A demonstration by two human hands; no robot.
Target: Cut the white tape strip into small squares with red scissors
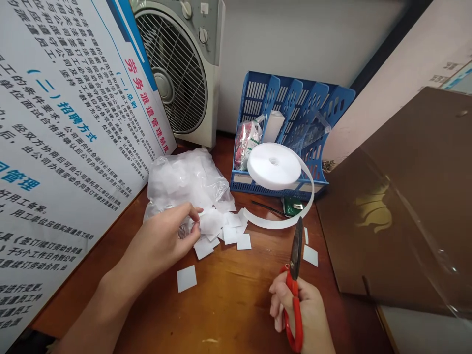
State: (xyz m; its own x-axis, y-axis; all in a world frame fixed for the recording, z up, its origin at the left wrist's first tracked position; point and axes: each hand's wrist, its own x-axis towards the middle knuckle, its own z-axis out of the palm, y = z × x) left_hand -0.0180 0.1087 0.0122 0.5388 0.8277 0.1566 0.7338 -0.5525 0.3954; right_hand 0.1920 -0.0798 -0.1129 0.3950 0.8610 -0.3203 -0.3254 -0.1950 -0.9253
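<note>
My left hand [171, 231] is at the near edge of a pile of white square pieces [230, 233]. Its thumb and bent index finger are apart, with the fingertips close to the pieces; nothing clearly shows between them. My right hand [300, 309] grips red-handled scissors [295, 260], their dark blades together and pointing up and away. Above the table, a roll of white tape [275, 167] rests against the blue rack, its loose strip [275, 223] curving down to the pile. One white square [187, 279] lies separately near my left wrist, another [310, 255] right of the scissors.
A clear plastic bag [188, 179] of white material sits behind my left hand. The blue file rack [287, 103] holds small packages, with a green tape measure [293, 206] before it. A box fan [177, 73], printed board [73, 123] and brown carton [391, 196] border the wooden table [228, 305].
</note>
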